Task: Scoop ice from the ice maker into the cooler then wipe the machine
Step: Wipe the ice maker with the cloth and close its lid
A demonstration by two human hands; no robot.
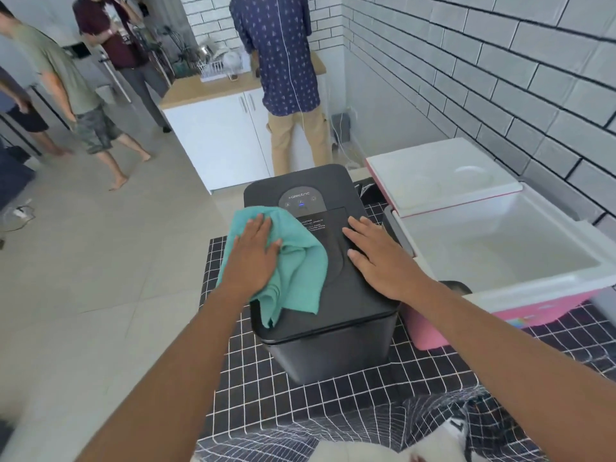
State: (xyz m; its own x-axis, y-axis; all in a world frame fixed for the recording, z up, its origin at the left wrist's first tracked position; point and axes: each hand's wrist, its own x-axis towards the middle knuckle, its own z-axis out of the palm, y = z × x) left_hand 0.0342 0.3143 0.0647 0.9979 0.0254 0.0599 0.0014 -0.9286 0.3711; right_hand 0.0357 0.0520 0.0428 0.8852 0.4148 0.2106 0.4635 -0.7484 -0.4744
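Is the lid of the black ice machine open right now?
No, the ice maker has its lid down flat, with the left hand pressing a teal cloth on it and the right hand resting on top.

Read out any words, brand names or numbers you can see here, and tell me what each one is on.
"alectric": brand name on the control panel on top of the black ice maker.
"CAUTION": seemingly the heading of the warning label on the lid; the lines beneath are too small to read.
Colourful sticker on the pink cooler: blurred, unreadable.
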